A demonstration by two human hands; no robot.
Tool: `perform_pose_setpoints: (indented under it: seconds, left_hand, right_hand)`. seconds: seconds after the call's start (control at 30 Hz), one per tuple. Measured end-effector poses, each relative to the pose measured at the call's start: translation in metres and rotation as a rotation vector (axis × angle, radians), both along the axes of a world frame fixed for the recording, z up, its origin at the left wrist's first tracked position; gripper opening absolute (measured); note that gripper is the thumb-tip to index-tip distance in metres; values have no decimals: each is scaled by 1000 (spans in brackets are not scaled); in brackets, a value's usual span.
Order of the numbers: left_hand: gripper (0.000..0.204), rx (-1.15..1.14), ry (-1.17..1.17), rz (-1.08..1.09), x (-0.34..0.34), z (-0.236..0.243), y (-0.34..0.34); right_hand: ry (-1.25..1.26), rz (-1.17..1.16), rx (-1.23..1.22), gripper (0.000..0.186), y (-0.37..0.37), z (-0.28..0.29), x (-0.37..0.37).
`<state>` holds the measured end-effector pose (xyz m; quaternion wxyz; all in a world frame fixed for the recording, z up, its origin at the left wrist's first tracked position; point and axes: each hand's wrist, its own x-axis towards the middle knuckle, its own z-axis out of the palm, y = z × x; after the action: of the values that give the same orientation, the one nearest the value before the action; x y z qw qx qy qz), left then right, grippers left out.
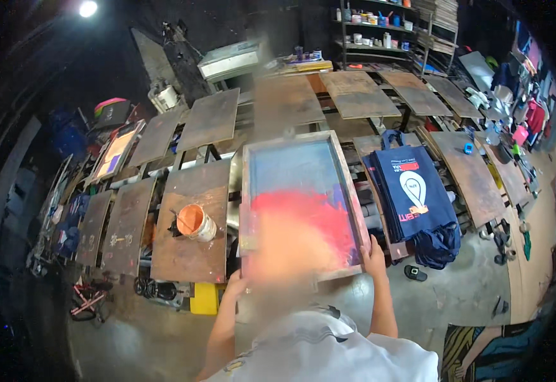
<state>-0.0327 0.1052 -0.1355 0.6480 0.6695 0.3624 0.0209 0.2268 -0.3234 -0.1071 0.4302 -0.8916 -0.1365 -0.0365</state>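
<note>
A wooden-framed printing screen (339,167) is tilted up in front of me, its blue-grey mesh smeared with red and orange ink. My left hand (234,284) grips its near left corner. At the near right corner, my right hand (373,256) is closed round the frame's edge. To the right, a stack of dark blue tote bags (411,181) with a white, red and orange print lies on a board. Left of the screen stands a white bucket (196,223) of orange ink with a stick in it. A blurred vertical band hides part of the screen.
Rows of brown boards (211,118) on metal supports stretch left, right and ahead. Another printing screen (117,149) rests at the left. Shelves (374,35) of ink pots stand at the back. On the floor lie a black slipper (415,273) and a yellow container (204,298). Another person's arm (478,350) shows lower right.
</note>
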Motion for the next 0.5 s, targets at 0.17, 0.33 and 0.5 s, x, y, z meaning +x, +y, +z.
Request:
perform_pose_setpoints:
  seconds: [0.17,0.33,0.5]
  left_hand:
    - [16,130,61,14,5,16,-4]
    - [11,101,88,48,3,15,-3]
    - [22,82,95,-5,2,36,-12]
  right_hand:
    - [93,99,-146,76,14,37,1]
    - [256,89,-145,72,15,49,-1]
    - [314,63,-232,70,9,41,-2]
